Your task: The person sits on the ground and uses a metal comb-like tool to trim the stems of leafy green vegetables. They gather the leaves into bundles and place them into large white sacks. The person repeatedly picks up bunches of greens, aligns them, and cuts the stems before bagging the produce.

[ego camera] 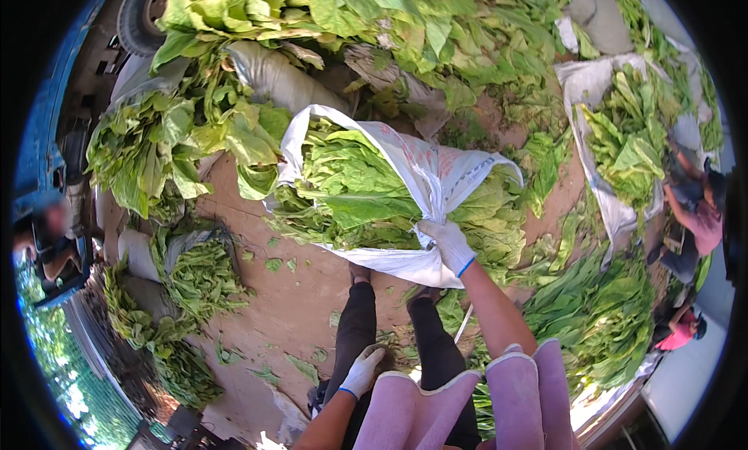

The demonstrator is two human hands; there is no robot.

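Observation:
My right hand (449, 245), in a white knit glove with a blue cuff, grips the gathered edges of a white woven plastic sack (403, 152). The sack is wrapped around a large bundle of green-yellow leaves (356, 187), which shows at both sides of the gathered part. My left hand (365, 368), gloved the same way, is low between my legs, near my thigh; its fingers are curled and partly hidden, and whether it holds anything cannot be told.
Large leaf heaps (432, 17) lie beyond the sack. Other leaf bundles in sacks stand at left (204, 269) and right (619, 140). Loose leaves (602, 315) lie at lower right. People (701, 228) sit at the right edge; another person (55, 239) is by a blue vehicle (49, 128).

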